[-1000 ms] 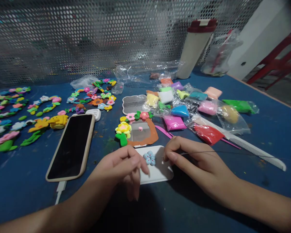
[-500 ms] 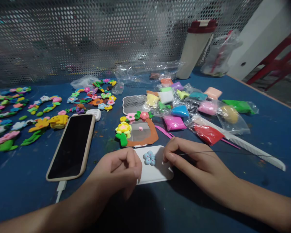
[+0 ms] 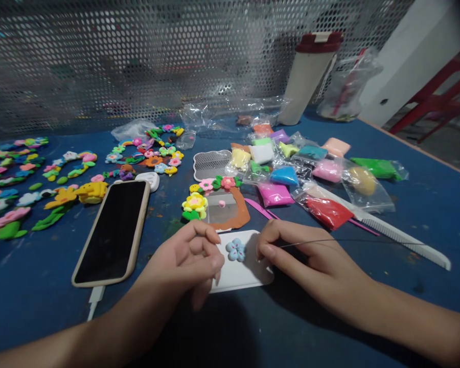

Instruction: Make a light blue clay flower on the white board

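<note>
A small white plastic plate (image 3: 245, 273) lies on the blue table in front of me, with a light blue clay flower (image 3: 236, 249) on it. My left hand (image 3: 187, 263) rests on the plate's left edge, fingers curled and pinched together; what they hold, if anything, is hidden. My right hand (image 3: 304, 258) sits at the plate's right edge, pinching a thin dark wire tool (image 3: 348, 240) that runs off to the right. Just behind the plate lies a brown clay frame (image 3: 224, 207) decorated with yellow and pink flowers.
A phone (image 3: 113, 230) on a charging cable lies left. Many clay flower pieces (image 3: 42, 179) cover the far left. Bags of coloured clay (image 3: 291, 168) and a white comb (image 3: 402, 237) lie right. A white tumbler (image 3: 310, 76) stands by the perforated metal wall behind.
My left hand's fingers have drawn back from beside the blue flower and curled into a pinch at the plate's left edge. My right hand has barely moved.
</note>
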